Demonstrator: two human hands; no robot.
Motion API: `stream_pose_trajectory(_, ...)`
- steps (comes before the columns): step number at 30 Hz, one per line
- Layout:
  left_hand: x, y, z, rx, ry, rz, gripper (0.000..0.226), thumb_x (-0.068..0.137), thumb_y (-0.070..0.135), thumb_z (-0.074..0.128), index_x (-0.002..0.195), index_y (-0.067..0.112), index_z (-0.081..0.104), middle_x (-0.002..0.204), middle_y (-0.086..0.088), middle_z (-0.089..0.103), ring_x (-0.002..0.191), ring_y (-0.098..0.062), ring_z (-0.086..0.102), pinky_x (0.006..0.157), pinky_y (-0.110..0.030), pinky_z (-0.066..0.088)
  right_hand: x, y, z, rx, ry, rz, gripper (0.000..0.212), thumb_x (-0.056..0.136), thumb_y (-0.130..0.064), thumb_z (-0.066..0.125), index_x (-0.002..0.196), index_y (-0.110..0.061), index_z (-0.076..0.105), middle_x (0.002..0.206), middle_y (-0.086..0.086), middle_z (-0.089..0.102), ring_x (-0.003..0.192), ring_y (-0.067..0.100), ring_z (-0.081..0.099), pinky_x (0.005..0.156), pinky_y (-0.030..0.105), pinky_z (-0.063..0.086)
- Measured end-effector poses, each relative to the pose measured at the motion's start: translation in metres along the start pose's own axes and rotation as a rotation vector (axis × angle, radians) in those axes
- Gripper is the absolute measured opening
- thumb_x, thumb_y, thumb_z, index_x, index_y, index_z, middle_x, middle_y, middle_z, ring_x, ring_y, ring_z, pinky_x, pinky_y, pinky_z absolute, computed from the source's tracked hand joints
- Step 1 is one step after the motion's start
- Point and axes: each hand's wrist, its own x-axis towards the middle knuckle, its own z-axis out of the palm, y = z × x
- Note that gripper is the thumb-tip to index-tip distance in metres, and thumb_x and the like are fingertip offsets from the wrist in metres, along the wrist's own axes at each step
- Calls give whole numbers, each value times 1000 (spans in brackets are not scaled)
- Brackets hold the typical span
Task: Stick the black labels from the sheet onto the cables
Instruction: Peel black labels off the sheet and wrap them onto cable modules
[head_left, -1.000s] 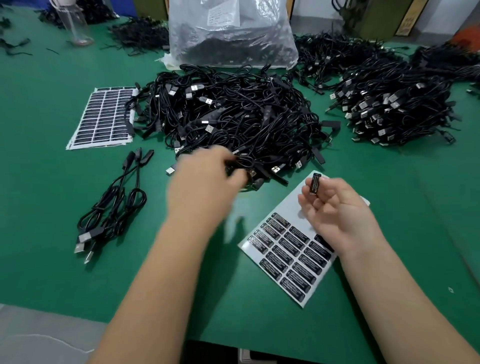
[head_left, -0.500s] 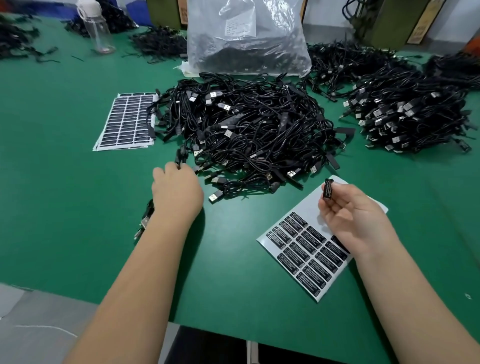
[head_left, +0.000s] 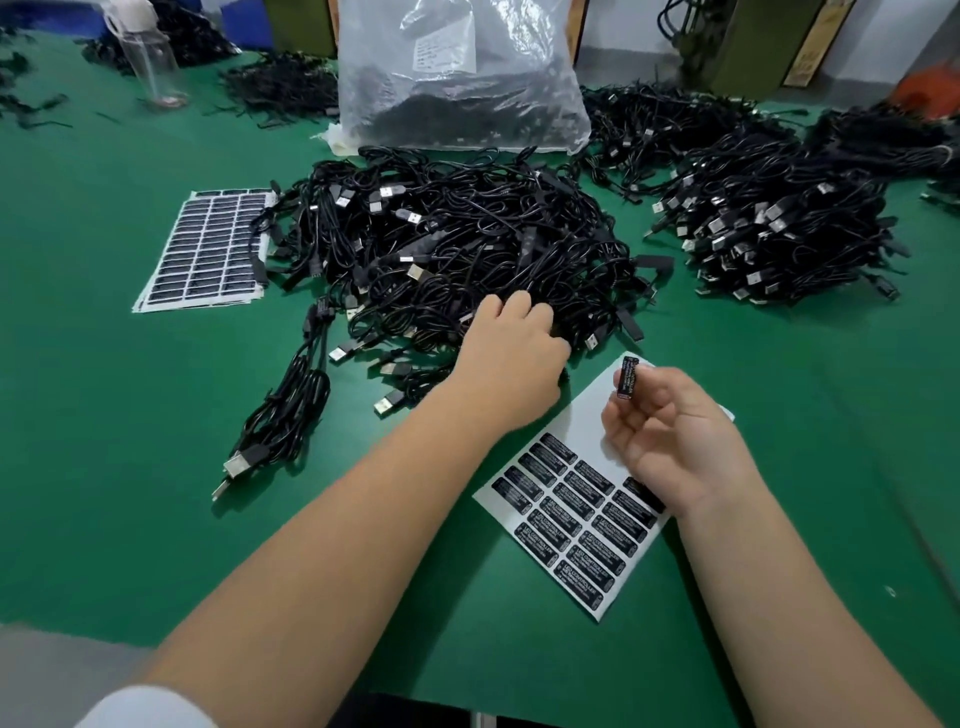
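Note:
My right hand (head_left: 675, 436) pinches one black label (head_left: 627, 376) upright between thumb and fingertips, above the white label sheet (head_left: 582, 431). Several rows of black labels remain on that sheet. My left hand (head_left: 511, 353) reaches into the near edge of the big pile of black USB cables (head_left: 457, 244), its fingers curled down among the cables and its fingertips hidden. A small bunch of cables (head_left: 296, 405) lies apart on the green table to the left.
A second, full label sheet (head_left: 208, 249) lies left of the pile. Another heap of cables (head_left: 779, 234) sits at the right, a clear plastic bag (head_left: 457, 78) of cables behind the pile, and a clear bottle (head_left: 150, 62) at the far left. The table's front edge (head_left: 78, 631) runs along the lower left.
My left hand went from the pile left to the small bunch, then came back right to the pile's near edge. The right hand kept holding the label above the sheet.

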Motion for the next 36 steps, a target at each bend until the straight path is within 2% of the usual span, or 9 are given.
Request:
stream_pose_trajectory(7,17,16,1,-158,97,1,29,92,37,47,114,28,64,115,2,53,109,-25,41,83,-37,25,2,-1,5,21,-22,22,11,85,-9,61,75,-6,60,69,5,58,60,13,53,54,23,52)
stream_pose_trajectory(10,38,32,-1,-186,156,-20,38,93,17,45,129,24,52,121,5,60,112,-25,43,80,-35,25,1,-6,1,60,-61,129,9,71,-11,64,77,-5,62,70,6,58,56,13,53,51,22,51)
stream_pose_trajectory(14,65,44,13,-105,6,26,52,93,12,45,143,21,36,140,4,48,123,-27,36,90,-36,29,-1,-11,-7,94,-134,244,17,62,-18,63,70,-3,67,67,4,59,54,12,56,51,20,50)
stream_pose_trajectory(19,71,46,20,-23,59,48,32,94,14,42,122,19,58,128,-2,50,119,-28,38,96,-40,27,0,-10,-6,113,-125,234,20,65,-18,62,78,-3,62,69,4,60,54,12,58,52,19,50)
stream_pose_trajectory(24,64,22,-6,-422,384,-95,35,104,29,38,128,11,57,123,-6,61,113,-26,49,92,-30,33,2,-10,-5,154,-138,235,16,66,-18,62,79,-7,61,72,3,61,59,13,58,55,21,51)
stream_pose_trajectory(28,44,4,-42,-882,594,-160,28,103,19,37,109,5,61,87,8,60,79,-8,55,72,-16,39,2,-8,-6,130,-142,219,22,64,-18,65,82,-5,62,73,4,61,60,13,59,57,22,51)
stream_pose_trajectory(32,28,-3,-86,-1504,813,-196,20,105,12,28,96,13,47,79,-2,61,70,-20,64,75,-44,57,2,-8,-9,135,-152,211,23,66,-18,65,85,-5,61,75,5,63,61,14,61,57,23,53)
stream_pose_trajectory(34,24,-12,-107,-1703,952,-190,23,104,11,29,89,12,46,66,-2,58,52,-17,56,52,-35,52,2,-7,-11,146,-163,215,23,69,-17,65,87,-5,61,76,5,63,63,14,61,59,24,53)
stream_pose_trajectory(36,23,-21,-121,-1882,971,-200,30,102,9,32,76,11,46,56,2,52,40,-10,41,40,-23,34,3,-7,-12,160,-179,214,23,69,-17,65,88,-6,61,78,6,64,65,15,62,61,25,54)
